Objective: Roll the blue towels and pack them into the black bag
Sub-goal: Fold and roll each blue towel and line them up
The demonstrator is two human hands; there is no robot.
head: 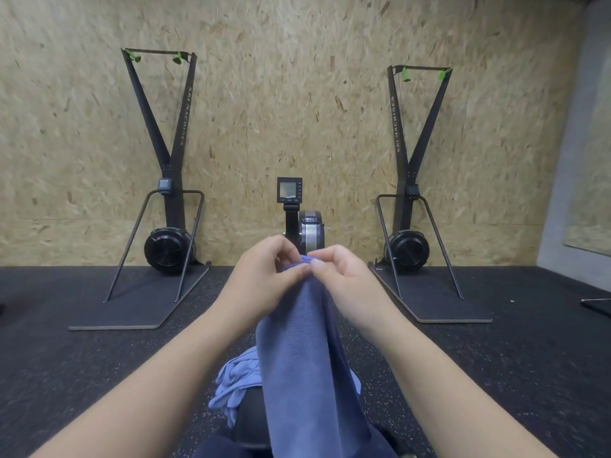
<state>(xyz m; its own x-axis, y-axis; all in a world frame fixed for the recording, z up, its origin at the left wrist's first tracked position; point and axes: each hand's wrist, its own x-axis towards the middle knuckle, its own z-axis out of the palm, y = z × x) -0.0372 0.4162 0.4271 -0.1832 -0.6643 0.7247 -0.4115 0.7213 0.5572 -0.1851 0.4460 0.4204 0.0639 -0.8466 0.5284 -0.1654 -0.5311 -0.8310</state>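
At frame centre, a blue towel is pinched at its top edge by left hand and right hand — soft, light, limp; best gripped at corners.

Lighting is even and moderately bright, apparently from overhead; no lamp is in view. The chipboard wall is uniformly lit, without glare. Soft shadows lie on the black rubber floor below and to both sides of the hands. Wide-angle distortion is marked: the floor line bows, and the forearms swell toward the lower corners. The left hand, right hand and the blue towel they hold are slightly soft, possibly motion blur. Fine grain throughout.
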